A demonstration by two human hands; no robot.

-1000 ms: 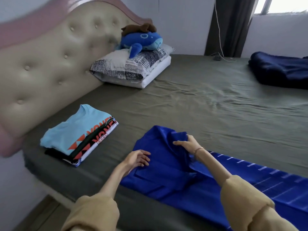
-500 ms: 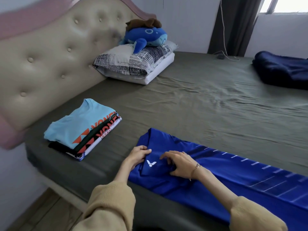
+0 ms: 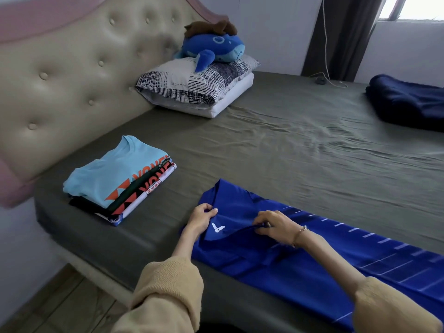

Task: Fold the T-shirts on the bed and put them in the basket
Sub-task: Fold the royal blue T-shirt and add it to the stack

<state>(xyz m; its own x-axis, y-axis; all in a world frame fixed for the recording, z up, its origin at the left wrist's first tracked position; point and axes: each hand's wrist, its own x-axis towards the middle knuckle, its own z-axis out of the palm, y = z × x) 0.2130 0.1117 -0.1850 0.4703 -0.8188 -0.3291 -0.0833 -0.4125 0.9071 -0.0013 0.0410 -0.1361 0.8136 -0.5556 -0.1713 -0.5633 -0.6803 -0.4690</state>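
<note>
A royal blue T-shirt (image 3: 300, 255) with a small white logo lies lengthwise along the near edge of the bed (image 3: 276, 145), its sides folded in. My left hand (image 3: 201, 218) grips the shirt's left shoulder edge beside the logo. My right hand (image 3: 276, 224) pinches a fold of the blue fabric near the collar. To the left sits a stack of folded T-shirts (image 3: 117, 181), a light blue one with orange lettering on top. No basket is in view.
A padded headboard (image 3: 72, 75) runs along the left. Pillows (image 3: 197, 90) with a blue plush toy (image 3: 212, 48) lie at the head. A dark navy cloth (image 3: 406, 102) sits at the far right. The floor (image 3: 60, 306) shows below left.
The raised shoulder part of the blue shirt has been laid down flat, showing the logo. Both hands have come closer together on the collar area, and the right now pinches a fold.
</note>
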